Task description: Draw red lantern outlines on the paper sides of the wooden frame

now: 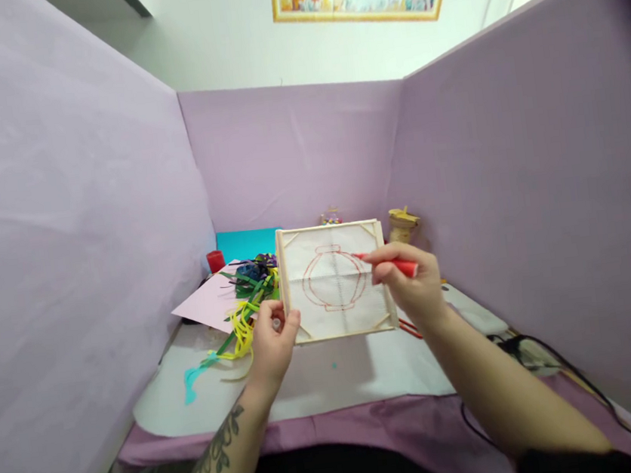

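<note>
A wooden frame with white mesh fabric [319, 326] is held up above the table, tilted toward me. A lantern-like outline [333, 280] is drawn on the mesh in red. My left hand [273, 336] grips the frame at its lower left corner, and a small pale round thing [276, 324] shows between its fingers; I cannot make out what it is. In my right hand [415, 282] is a red marker [404, 266], pointing left. Its tip is at the upper right curve of the outline; whether it touches the mesh I cannot tell.
Yellow strips [242, 328] and green strips lie in a heap left of the frame, near a pale pink sheet [204, 310]. Behind stand a red cylinder [216, 261], a blue board [245, 243] and a brown spool [404, 225]. Purple panels [299, 147] enclose the table; a black cable [583, 381] runs at right.
</note>
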Motion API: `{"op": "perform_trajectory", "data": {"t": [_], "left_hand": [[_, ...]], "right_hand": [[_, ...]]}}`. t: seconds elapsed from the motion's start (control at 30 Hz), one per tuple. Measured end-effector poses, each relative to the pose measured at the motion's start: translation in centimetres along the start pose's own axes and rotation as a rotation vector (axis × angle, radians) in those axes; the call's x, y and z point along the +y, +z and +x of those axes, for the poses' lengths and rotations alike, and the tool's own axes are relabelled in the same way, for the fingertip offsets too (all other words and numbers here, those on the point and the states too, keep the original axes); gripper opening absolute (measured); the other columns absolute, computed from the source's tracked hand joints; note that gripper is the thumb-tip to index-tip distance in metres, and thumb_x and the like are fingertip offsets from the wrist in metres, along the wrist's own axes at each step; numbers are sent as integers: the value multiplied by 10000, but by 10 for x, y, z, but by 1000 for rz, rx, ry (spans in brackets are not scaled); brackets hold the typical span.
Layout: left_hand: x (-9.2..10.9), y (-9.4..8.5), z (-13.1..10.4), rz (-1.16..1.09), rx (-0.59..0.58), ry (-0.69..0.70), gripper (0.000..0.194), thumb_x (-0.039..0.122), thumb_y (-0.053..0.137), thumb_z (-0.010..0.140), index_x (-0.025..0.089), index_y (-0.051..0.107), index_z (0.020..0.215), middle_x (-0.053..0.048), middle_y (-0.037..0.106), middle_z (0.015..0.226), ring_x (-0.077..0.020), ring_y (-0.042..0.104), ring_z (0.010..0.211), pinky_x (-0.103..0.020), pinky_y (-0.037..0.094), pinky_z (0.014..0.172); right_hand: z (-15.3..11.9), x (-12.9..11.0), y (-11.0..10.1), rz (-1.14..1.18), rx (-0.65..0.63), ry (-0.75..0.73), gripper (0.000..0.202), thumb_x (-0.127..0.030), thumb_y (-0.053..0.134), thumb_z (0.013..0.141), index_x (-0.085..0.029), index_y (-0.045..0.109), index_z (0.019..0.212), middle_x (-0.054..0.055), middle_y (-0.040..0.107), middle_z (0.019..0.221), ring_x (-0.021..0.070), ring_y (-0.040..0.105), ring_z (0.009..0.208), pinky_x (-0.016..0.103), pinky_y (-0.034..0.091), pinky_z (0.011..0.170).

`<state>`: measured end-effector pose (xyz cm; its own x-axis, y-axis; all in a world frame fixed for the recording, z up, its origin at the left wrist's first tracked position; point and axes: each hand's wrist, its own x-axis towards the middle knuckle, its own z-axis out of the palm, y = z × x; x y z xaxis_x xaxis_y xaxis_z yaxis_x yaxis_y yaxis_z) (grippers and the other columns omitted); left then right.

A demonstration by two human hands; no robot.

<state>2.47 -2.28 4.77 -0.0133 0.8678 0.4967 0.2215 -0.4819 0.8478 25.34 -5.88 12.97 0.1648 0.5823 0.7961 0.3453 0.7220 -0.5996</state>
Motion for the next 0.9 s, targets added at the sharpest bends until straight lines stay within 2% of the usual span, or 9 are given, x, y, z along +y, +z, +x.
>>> {"op": "perform_trajectory", "data": {"t": [0.07,0.17,0.23,0.33,0.43,0.9], "left_hand": [[-4,3,-4,-19,18,13,241,403,608,800,188,524,867,30,516,713,-121,484,630,-251,412,605],[-9,5,-8,-48,29,18,254,406,624,777,188,521,860,36,514,689,-112,478,593,-244,407,580],[-13,6,-10,-58,29,10,267,406,638,760,191,519,862,42,513,672,-109,479,576,-240,404,567],[-16,5,-11,-63,26,-1,280,406,651,745,191,523,870,44,513,664,-109,482,569,-237,401,558],[-18,4,-12,-61,25,-2,285,411,653,743,189,530,873,45,506,659,-108,478,569,-237,398,558],[-25,4,-14,-51,27,5,278,426,645,753,197,527,857,41,508,665,-111,482,575,-243,394,563]], "right_hand": [[-9,2,13,-43,-19,-6,297,-492,637,828,-223,703,722,1,598,558,140,565,498,282,468,514],[-15,7,28,-52,-39,37,233,-417,564,884,-228,695,846,-2,616,594,143,577,505,280,473,505],[-19,9,35,-95,4,50,154,-364,590,860,-236,668,891,1,644,657,152,599,551,286,489,531],[-24,11,40,-205,100,10,48,-277,643,789,-237,638,815,-1,652,701,153,601,593,289,500,568],[-25,12,42,-263,148,-27,50,-229,649,753,-240,639,800,-1,659,722,156,609,626,289,512,590],[-25,21,49,-360,203,-63,100,-263,641,777,-244,670,871,30,703,833,196,664,747,340,559,723]]}}
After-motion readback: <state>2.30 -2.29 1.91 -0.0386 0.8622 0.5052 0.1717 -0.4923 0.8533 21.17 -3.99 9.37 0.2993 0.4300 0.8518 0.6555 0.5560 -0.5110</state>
